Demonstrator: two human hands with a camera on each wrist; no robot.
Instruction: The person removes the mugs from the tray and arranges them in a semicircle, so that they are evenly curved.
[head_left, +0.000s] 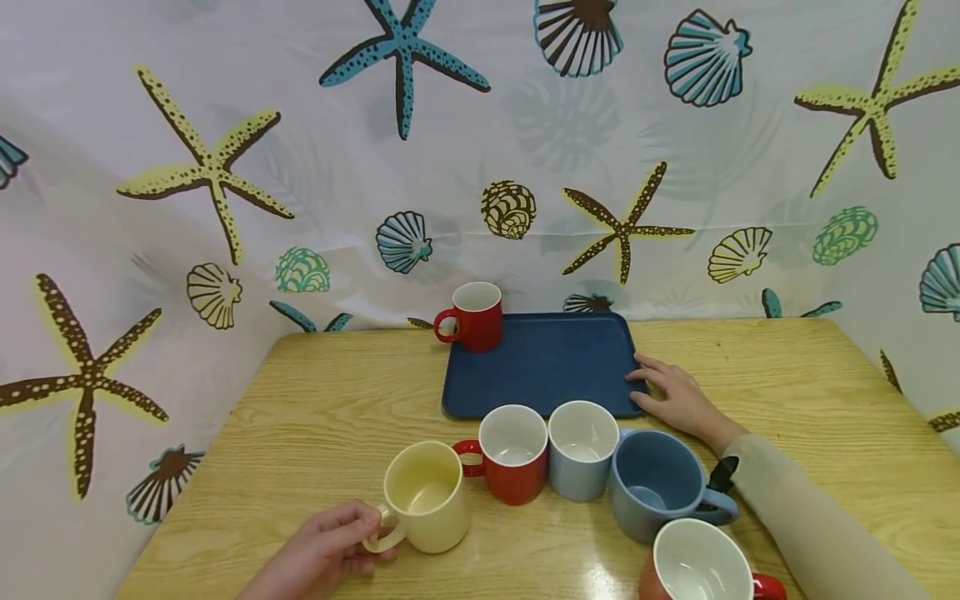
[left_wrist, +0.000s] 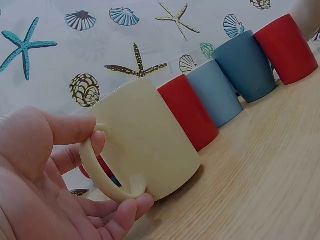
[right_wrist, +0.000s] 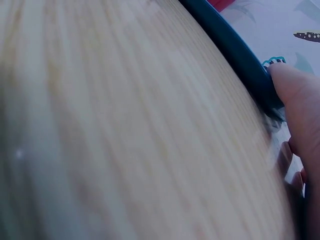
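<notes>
My left hand [head_left: 337, 542] pinches the handle of a pale yellow mug [head_left: 429, 504], thumb on top of the loop, as the left wrist view shows up close. The mug stands upright near the front of the wooden table. At the right side of a dark blue tray [head_left: 543, 367], my right hand [head_left: 678, 404] rests its spread fingers on the rim. In the right wrist view the thumb [right_wrist: 295, 90] lies against the tray's edge [right_wrist: 240, 55]. A red mug [head_left: 480, 321] stands on the tray's far left corner, its handle pointing left.
Right of the yellow mug, in a row, stand a red mug [head_left: 515, 467], a light blue mug [head_left: 581, 458] and a darker blue mug [head_left: 652, 492]. Another red mug [head_left: 693, 567] is at the front right, beside my right sleeve [head_left: 810, 517]. A patterned cloth [head_left: 450, 167] hangs behind the table.
</notes>
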